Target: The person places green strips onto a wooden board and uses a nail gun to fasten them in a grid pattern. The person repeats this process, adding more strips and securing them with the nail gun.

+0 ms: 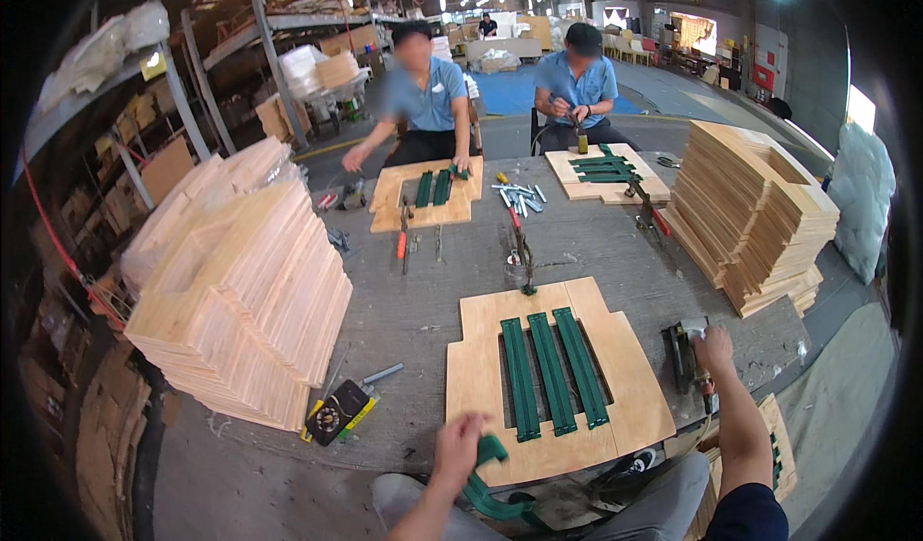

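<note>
I'd draw the green webbing (493,449) flat and taut, my left hand (459,452) seemingly pinching it (its fingers blur), right hand (713,351) curled around the staple gun (684,356).

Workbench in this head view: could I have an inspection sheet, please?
Surface: grey table, scuffed, with board stacks at both sides.
Job's things: three green straps across the opening of a wooden board.
Clutter: metal tubes, clamps, a black-yellow gadget.
Hands: left hand at a loose strap; right hand at a tool.
Cables: red cord, far left.
Surroundings: two co-workers across the table; racks behind, left.
</note>
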Motion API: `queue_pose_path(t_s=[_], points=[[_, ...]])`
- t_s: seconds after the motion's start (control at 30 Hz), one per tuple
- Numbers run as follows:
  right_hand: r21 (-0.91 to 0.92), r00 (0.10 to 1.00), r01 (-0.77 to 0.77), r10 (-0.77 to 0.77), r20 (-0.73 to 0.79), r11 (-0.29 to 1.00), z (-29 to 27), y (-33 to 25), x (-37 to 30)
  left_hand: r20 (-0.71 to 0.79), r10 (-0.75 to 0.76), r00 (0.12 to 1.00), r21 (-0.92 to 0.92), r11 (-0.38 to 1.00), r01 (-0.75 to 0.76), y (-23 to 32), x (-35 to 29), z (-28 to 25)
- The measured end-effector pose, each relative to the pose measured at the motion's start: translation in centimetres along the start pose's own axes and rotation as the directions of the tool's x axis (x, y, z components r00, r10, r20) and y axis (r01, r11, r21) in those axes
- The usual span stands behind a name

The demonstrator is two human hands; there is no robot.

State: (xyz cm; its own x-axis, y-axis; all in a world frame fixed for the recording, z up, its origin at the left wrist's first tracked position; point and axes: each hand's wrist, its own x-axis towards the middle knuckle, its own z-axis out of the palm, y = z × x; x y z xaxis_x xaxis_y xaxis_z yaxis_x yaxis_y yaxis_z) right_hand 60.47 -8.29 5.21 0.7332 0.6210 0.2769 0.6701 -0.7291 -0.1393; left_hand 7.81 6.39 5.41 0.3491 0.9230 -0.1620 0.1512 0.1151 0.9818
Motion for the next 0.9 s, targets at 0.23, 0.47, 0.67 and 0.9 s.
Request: queue_pose_path(t_s=[0.23, 0.47, 0.67, 0.9], points=[[0.353, 0.929, 0.281, -0.346, 0.135, 0.892, -2.1, -20.0, 9.6, 0.044, 0.395, 0.918, 0.738, 0.607, -0.296, -0.2, 17.7, 1.6], [0.474, 0.878, 0.326, -0.448, 0.169, 0.818, 5.6, -36.8, 20.3, 0.384, 0.506, 0.772, 0.704, 0.381, -0.6, -3.6, 19.3, 3.1], [0.454, 0.921, 0.317, -0.384, 0.06, 0.833, 14.4, -45.0, 27.7, 0.393, 0.508, 0.766, 0.688, 0.39, -0.612, -3.9, 19.8, 3.0], [0.556, 0.894, 0.11, -0.326, 0.308, 0.824, 20.5, -49.3, 31.6, 0.406, 0.475, 0.781, 0.711, 0.373, -0.596, -3.7, 20.1, 2.8]])
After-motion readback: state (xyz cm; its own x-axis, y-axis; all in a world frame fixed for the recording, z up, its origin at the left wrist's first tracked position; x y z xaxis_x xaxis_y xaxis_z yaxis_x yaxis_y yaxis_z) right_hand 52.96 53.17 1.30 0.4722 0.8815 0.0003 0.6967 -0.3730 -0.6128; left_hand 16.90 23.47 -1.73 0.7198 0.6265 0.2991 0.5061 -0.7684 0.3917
